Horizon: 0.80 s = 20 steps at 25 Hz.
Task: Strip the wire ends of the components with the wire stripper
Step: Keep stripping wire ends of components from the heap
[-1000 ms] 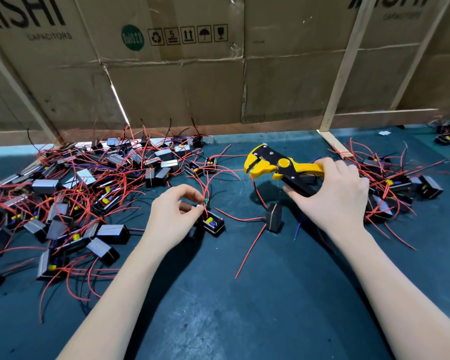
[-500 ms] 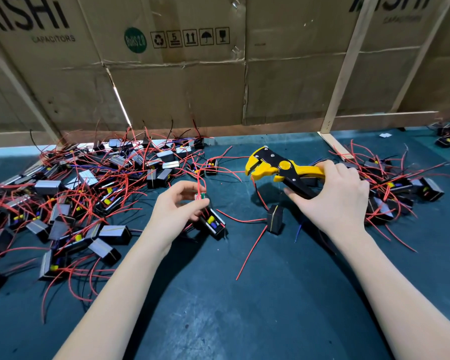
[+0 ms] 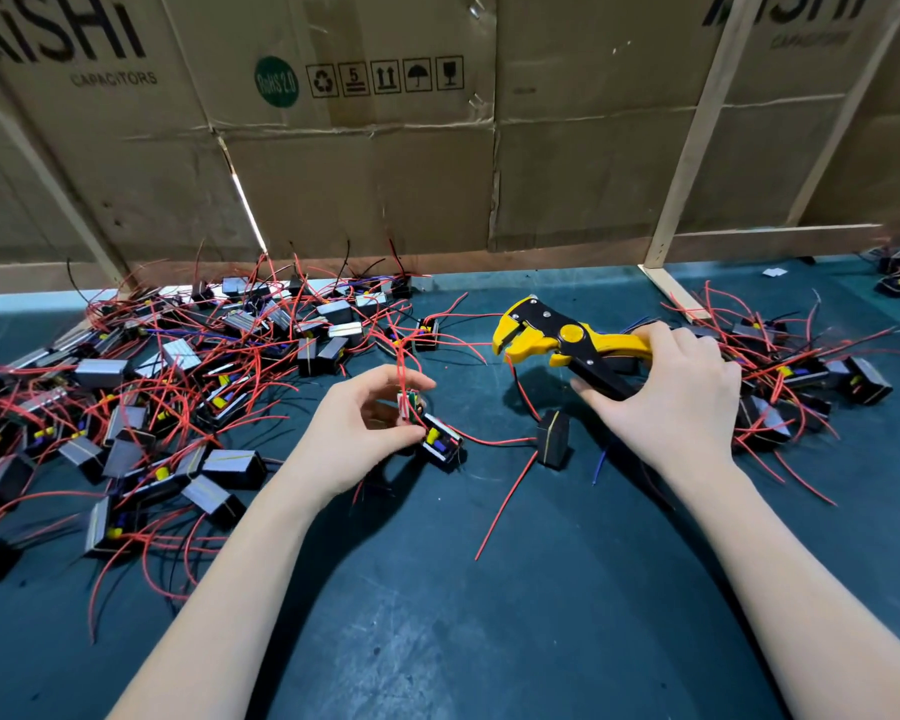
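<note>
The left hand (image 3: 365, 423) pinches red wires rising from a small black component (image 3: 440, 443) on the mat; the right hand (image 3: 671, 392), right of that component, wraps the wire stripper (image 3: 567, 337), whose mouth looks open. The thin wires could slip or tangle before reaching the stripper. Another black block (image 3: 553, 438) sits between, with the heaped pile (image 3: 178, 376) crowding from the left.

Stripper handles (image 3: 622, 350) hidden in palm, box lettering (image 3: 68, 33) cropped
</note>
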Each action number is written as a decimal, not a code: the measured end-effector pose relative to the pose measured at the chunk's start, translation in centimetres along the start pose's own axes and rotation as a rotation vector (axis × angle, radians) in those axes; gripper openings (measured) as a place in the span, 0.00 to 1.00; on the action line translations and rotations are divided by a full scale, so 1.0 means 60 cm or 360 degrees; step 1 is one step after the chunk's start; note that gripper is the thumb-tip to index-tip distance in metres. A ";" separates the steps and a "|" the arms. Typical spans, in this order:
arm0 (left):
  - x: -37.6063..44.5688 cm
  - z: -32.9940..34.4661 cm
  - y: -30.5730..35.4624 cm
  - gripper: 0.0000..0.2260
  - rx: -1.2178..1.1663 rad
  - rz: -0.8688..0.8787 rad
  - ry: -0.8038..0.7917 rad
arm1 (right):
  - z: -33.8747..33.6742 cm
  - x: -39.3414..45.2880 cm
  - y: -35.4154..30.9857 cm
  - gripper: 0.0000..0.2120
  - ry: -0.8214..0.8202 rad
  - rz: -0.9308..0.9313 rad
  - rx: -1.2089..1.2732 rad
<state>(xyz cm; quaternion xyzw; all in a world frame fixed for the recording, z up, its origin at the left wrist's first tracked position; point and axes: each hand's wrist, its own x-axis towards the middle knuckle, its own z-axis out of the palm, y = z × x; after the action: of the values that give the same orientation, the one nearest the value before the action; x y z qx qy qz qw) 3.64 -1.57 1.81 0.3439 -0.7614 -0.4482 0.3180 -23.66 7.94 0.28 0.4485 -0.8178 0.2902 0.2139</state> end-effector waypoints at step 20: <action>0.003 0.014 -0.004 0.03 -0.0465 -0.0479 0.0215 | -0.026 0.001 -0.018 0.28 -0.0274 0.0228 0.0597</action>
<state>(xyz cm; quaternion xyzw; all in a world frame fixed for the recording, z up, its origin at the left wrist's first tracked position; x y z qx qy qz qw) 2.96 -1.39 1.32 0.4332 -0.6054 -0.5720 0.3444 -22.62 8.48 1.80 0.4445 -0.7945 0.4123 0.0348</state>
